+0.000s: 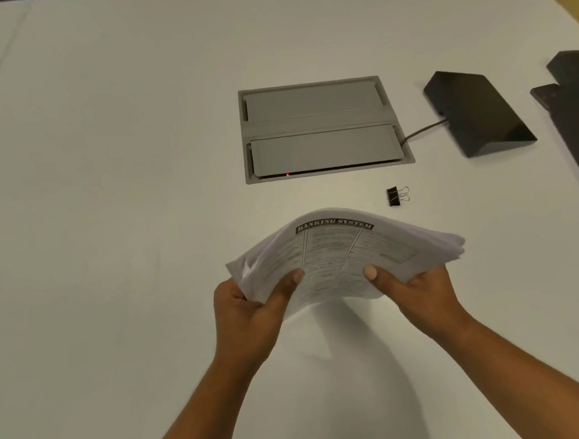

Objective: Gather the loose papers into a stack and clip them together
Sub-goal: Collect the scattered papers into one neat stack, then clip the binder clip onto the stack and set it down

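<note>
Two hands hold paper stack [345, 252] up off white table [100, 203]. Left hand [250, 305] grips 8 o'clock corner, right hand [420, 287] grips 4 o'clock. Gathering looks done. Next: grab binder clip [398, 196], 1 o'clock of stack.

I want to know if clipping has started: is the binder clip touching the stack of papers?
Apart. The head view shows bare table between the binder clip and the far edge of the stack of papers.

white table [100, 203], binder clip [398, 196], black wedge [477, 113]
</note>
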Motion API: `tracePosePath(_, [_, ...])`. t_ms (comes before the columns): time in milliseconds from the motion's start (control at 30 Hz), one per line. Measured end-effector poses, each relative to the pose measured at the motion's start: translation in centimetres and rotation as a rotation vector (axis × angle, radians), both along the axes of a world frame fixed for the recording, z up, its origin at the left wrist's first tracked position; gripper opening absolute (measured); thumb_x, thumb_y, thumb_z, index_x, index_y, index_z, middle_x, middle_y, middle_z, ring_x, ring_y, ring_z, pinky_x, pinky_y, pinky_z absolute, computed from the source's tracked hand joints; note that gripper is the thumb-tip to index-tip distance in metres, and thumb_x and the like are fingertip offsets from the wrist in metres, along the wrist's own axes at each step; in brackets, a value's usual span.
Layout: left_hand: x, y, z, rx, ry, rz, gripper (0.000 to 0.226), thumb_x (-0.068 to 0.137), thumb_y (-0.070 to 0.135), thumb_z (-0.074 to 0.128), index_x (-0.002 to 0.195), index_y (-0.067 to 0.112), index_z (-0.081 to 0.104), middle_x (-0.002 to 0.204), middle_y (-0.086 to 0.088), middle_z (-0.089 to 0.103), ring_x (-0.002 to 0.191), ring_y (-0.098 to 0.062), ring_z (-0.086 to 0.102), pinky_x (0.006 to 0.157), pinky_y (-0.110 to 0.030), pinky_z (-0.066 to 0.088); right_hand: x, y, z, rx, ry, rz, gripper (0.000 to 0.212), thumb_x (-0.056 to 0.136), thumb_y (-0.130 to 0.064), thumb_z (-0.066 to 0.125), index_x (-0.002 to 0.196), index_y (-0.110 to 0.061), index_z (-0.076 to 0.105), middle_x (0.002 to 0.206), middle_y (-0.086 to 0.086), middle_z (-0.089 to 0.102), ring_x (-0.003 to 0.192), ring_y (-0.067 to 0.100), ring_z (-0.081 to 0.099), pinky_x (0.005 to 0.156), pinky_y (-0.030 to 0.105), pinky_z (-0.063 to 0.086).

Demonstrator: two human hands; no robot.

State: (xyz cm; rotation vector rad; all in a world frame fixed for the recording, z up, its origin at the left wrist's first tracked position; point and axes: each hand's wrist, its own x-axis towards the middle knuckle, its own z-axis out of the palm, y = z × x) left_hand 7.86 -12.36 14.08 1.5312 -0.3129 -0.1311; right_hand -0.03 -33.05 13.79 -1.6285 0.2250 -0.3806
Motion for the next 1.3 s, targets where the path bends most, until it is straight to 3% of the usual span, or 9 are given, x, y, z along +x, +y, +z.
tracePosePath(233, [0.6,-0.3,-4.4,0.101,0.235,-0.049,0.039,0.088,0.024,0.073,0.101,0.061,0.069,0.104,0.026,0.075,0.099,0.0,0.071,0.072,-0.014,0.057,0.0,-1.2,-5.7,-0.134,0.256,0.113,0.064,0.085,-0.007,0.075,0.113,-0.062,0.059,0.112,-0.03,0.068,0.106,-0.003,0.065,0.081,0.019,0.057])
tracePosePath(467, [2.7,-0.5,-5.9,0.122,0.322,-0.093,0.026,0.084,0.035,0.072,0.098,0.057,0.072,0.104,0.021,0.077,0.098,-0.004,0.073,0.075,-0.019,0.059,1.4,-2.7,-8.2,-0.165,0.392,0.091,0.037,0.09,-0.026,0.069,0.116,-0.051,0.06,0.111,-0.017,0.072,0.106,0.004,0.067,0.089,0.031,0.058])
tracePosePath(567, [4.7,-0.3,-5.0,0.056,0.346,-0.157,0.024,0.082,0.031,0.076,0.105,0.04,0.077,0.108,0.01,0.078,0.1,-0.013,0.075,0.076,-0.026,0.061,2.0,-4.0,-8.1,-0.103,0.49,0.169,0.044,0.087,-0.032,0.07,0.13,-0.029,0.062,0.123,-0.01,0.071,0.115,0.006,0.065,0.098,0.033,0.053])
tracePosePath(767, [9.5,-1.9,-4.6,-0.05,0.382,-0.15,0.018,0.094,0.025,0.064,0.108,0.022,0.076,0.108,-0.006,0.078,0.097,-0.028,0.076,0.074,-0.037,0.063,2.5,-6.2,-8.8,0.27,0.774,0.424,0.054,0.085,-0.011,0.075,0.136,-0.014,0.056,0.131,0.007,0.068,0.12,0.026,0.064,0.101,0.051,0.05])
tracePosePath(1000, [10.8,-3.8,-7.8,-0.051,0.456,-0.004,0.018,0.1,0.023,0.057,0.105,0.011,0.071,0.097,-0.008,0.079,0.087,-0.03,0.077,0.072,-0.04,0.064,2.5,-6.3,-10.6,0.33,0.936,0.535,0.051,0.084,-0.016,0.078,0.131,-0.02,0.06,0.126,0.004,0.071,0.115,0.024,0.068,0.09,0.045,0.057])
tracePosePath(1067, [11.0,-4.0,-8.6,-0.04,0.485,0.012,0.017,0.1,0.022,0.058,0.102,0.012,0.072,0.093,-0.007,0.08,0.084,-0.029,0.078,0.069,-0.038,0.064,2.7,-6.4,-10.9,0.231,0.954,0.471,0.046,0.08,-0.027,0.082,0.123,-0.019,0.067,0.116,0.004,0.075,0.105,0.023,0.072,0.082,0.042,0.06])
tracePosePath(1167, [11.5,-4.3,-9.9,-0.012,0.496,0.015,0.017,0.1,0.021,0.058,0.101,0.015,0.073,0.09,-0.004,0.08,0.081,-0.027,0.078,0.066,-0.033,0.063,3.6,-7.5,-11.1,0.03,0.956,0.121,0.041,0.073,-0.046,0.082,0.089,-0.01,0.075,0.081,0.009,0.079,0.067,0.018,0.075,0.059,0.032,0.058])
tracePosePath(1233, [11.8,-4.5,-10.7,0.012,0.513,0.027,0.017,0.1,0.022,0.058,0.101,0.016,0.074,0.089,-0.002,0.08,0.08,-0.025,0.078,0.064,-0.031,0.062,4.7,-9.3,-11.0,-0.103,0.891,-0.14,0.031,0.078,-0.04,0.08,0.074,-0.012,0.07,0.067,0.01,0.074,0.053,0.017,0.068,0.052,0.031,0.054])
tracePosePath(1300, [12.1,-4.7,-11.6,0.024,0.529,0.029,0.017,0.1,0.022,0.057,0.101,0.017,0.074,0.089,-0.001,0.08,0.08,-0.024,0.078,0.063,-0.029,0.061,6.4,-11.7,-10.9,-0.185,0.806,-0.349,0.019,0.081,-0.028,0.078,0.069,-0.017,0.067,0.069,0.012,0.074,0.054,0.02,0.068,0.056,0.035,0.055])
